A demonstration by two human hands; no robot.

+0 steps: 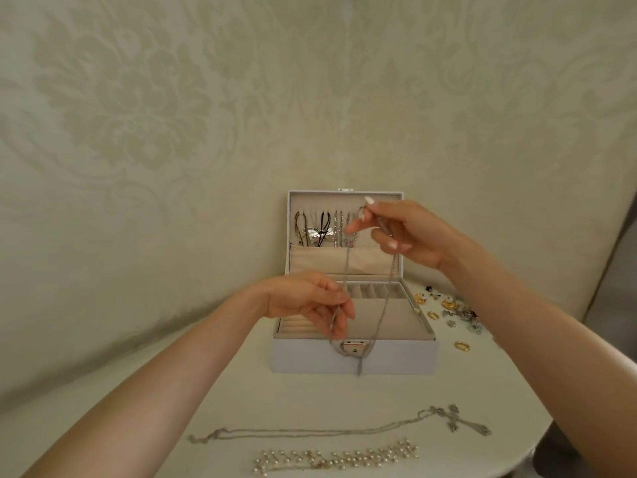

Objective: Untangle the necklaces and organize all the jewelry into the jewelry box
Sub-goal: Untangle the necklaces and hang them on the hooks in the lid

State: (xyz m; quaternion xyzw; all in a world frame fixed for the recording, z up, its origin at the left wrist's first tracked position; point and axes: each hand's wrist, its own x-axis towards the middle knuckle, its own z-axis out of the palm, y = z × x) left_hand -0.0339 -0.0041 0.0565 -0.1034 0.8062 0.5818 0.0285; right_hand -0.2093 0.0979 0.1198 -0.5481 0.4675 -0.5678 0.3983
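Observation:
A white jewelry box (pixel 310 357) stands open at the table's middle, its lid upright with several necklaces (pixel 319 232) hanging inside. My right hand (pixel 406 232) is raised in front of the lid and pinches the top of a thin silver chain (pixel 387 298). The chain's loop hangs down past the box's front clasp (pixel 353 347). My left hand (pixel 310 298) is lower, over the box's left compartments, and pinches another part of the same chain. A silver cross necklace (pixel 344 431) and a pearl necklace (pixel 337 458) lie flat near the front edge.
Loose earrings and small gold and silver pieces (pixel 448 310) are scattered on the table right of the box. A patterned wall rises directly behind the box. The white table's rounded edge (pixel 537 439) curves off at the lower right.

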